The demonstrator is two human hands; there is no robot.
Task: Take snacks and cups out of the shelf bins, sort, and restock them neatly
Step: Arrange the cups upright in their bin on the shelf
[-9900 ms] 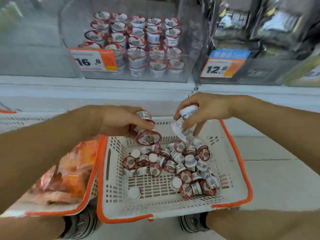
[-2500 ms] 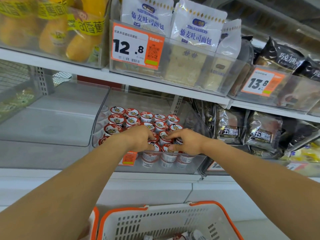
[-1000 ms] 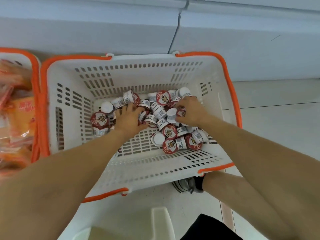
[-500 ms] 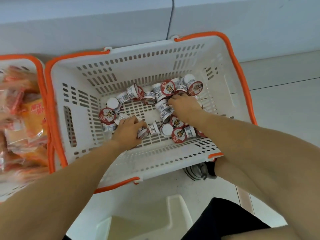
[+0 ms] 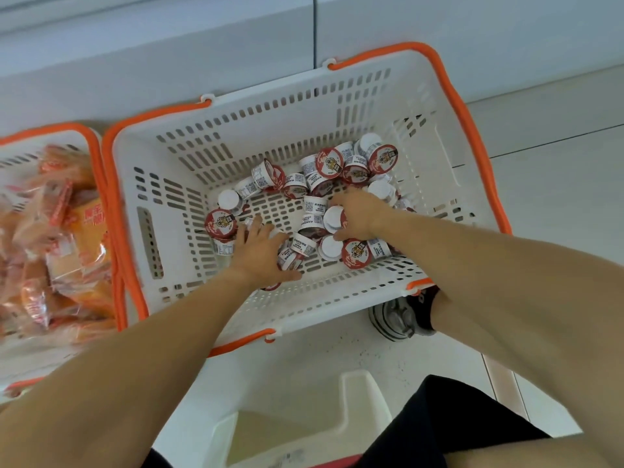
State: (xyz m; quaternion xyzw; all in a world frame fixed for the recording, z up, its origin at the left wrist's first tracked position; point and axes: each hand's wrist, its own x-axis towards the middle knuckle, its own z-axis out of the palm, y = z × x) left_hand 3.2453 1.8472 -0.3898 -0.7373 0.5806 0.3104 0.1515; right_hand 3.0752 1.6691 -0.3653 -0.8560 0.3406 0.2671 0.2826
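Several small red-and-white snack cups [image 5: 329, 162] lie jumbled on the floor of a white basket with orange rim [image 5: 270, 130]. My left hand [image 5: 260, 251] is palm down at the near left of the pile, its fingers curled over a cup [image 5: 289, 257] beside the thumb. My right hand [image 5: 354, 214] reaches into the middle of the pile, fingers and thumb round an overturned cup with a white bottom [image 5: 332, 218]. More cups lie partly hidden under both hands.
A second orange-rimmed basket [image 5: 50, 136] at the left holds orange snack packs [image 5: 67, 248]. The white shelf base [image 5: 202, 45] runs along the top. A shoe [image 5: 395, 319] and a white plastic stool [image 5: 304, 417] are near the basket's front.
Since 2.5 s ago the view dropped from the shelf bin to the basket. Over the last second both hands stayed in the pile, the right hand closing on a white-bottomed cup.
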